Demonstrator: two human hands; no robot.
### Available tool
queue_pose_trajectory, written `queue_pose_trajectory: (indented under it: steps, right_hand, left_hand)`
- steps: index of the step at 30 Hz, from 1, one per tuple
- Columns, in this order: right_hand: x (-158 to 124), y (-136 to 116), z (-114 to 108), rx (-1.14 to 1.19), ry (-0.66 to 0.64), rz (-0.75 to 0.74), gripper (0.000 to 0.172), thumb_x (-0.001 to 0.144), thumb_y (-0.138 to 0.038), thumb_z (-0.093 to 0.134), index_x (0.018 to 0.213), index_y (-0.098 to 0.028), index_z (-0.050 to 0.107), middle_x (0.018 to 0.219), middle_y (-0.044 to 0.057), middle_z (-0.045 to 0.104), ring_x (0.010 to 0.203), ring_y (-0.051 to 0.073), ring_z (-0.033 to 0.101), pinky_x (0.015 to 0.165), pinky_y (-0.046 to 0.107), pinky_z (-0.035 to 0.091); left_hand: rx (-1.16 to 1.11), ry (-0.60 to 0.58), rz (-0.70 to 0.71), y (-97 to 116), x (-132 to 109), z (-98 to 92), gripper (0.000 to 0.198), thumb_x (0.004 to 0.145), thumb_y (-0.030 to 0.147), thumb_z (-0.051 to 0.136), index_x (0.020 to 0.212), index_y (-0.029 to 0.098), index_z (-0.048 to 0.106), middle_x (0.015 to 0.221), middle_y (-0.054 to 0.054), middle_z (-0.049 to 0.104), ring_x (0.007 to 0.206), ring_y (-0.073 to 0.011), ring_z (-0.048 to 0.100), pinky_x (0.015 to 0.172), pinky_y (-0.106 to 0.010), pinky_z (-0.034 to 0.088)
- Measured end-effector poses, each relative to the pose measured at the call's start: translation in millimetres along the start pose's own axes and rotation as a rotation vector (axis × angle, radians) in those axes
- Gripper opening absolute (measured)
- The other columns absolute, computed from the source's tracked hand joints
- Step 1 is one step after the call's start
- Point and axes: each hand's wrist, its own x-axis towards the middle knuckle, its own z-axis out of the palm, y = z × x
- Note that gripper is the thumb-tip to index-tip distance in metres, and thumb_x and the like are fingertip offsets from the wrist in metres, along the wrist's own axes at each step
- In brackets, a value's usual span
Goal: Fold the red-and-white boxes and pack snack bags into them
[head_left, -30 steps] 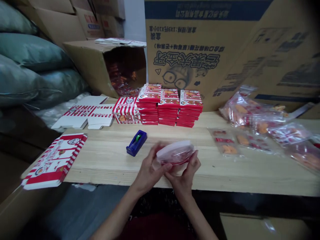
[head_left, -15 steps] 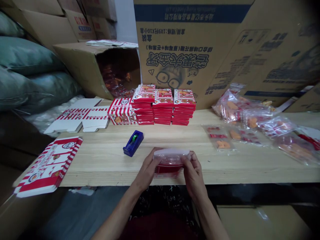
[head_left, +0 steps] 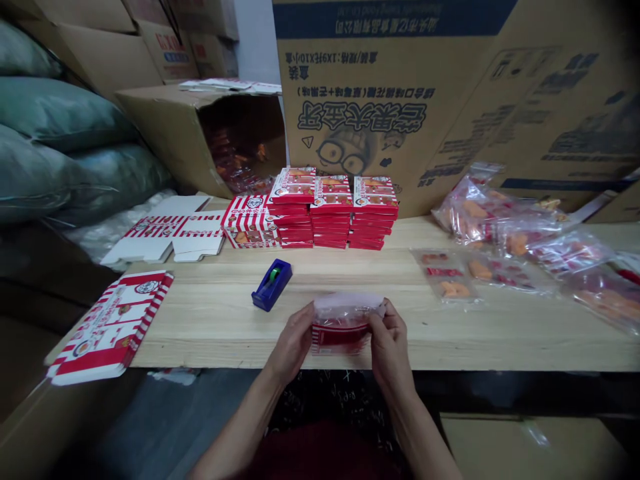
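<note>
A clear plastic bag [head_left: 344,325] with red printing inside sits at lower centre, held between both hands just above the front part of the counter [head_left: 210,327]; whether it touches the wood is hard to tell. The left hand [head_left: 290,337] wraps the bag's left end, its fingers [head_left: 307,320] curled against the plastic. The right hand [head_left: 391,343] grips the right end, its fingers [head_left: 387,319] pinching the top edge against the thumb.

Just up and left of the hands stands one blue tape dispenser [head_left: 271,285]. Behind it, at centre, are three stacks of red boxes [head_left: 333,212], with one striped box [head_left: 249,222] beside them on the left. One flattened carton [head_left: 113,327] lies at the counter's left edge, and more flat blanks [head_left: 167,237] lie further back.

At right, two flat bags of orange pieces [head_left: 475,275] lie apart from a heap of bags [head_left: 520,233], too overlapped to count. Upper left, a cardboard box [head_left: 165,137] lies on its side, and four grey-green sacks [head_left: 55,113] are piled at far left.
</note>
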Motion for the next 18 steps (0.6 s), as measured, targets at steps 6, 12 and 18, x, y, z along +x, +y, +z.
queue_pose_trajectory:
  steps: [6, 12, 18]
  right_hand:
    - [-1.5, -1.8, 1.7, -0.012, -0.032, 0.030, 0.015, 0.085, -0.031, 0.073, 0.099, -0.027, 0.068, 0.089, 0.001, 0.075, 0.078, 0.019, 0.065, 0.078, 0.032, 0.054]
    - [3.2, -15.7, -10.7, 0.145, -0.105, 0.172, 0.027, 0.086, -0.051, 0.071, 0.097, -0.026, 0.073, 0.102, 0.004, 0.078, 0.104, 0.026, 0.070, 0.093, 0.039, 0.056]
    - [6.4, -23.0, -19.5, 0.091, -0.225, 0.231, 0.023, 0.080, -0.030, 0.076, 0.102, -0.024, 0.077, 0.095, 0.004, 0.081, 0.102, 0.027, 0.072, 0.092, 0.040, 0.055]
  left_hand:
    - [0.348, 0.039, 0.083, 4.0, 7.7, 1.5, 0.037, 0.098, 0.040, 0.063, 0.126, 0.018, 0.072, 0.111, -0.007, 0.077, 0.106, -0.0252, 0.069, 0.095, -0.034, 0.051]
    - [0.356, 0.113, 0.040, 2.1, 18.5, -0.3, 0.026, 0.095, 0.035, 0.065, 0.107, 0.016, 0.077, 0.090, -0.002, 0.078, 0.081, -0.0180, 0.068, 0.076, -0.026, 0.051]
    - [0.244, 0.103, 0.016, 2.5, 21.0, 0.4, 0.029, 0.091, 0.028, 0.067, 0.117, 0.019, 0.078, 0.103, -0.004, 0.079, 0.094, -0.0212, 0.071, 0.085, -0.029, 0.053]
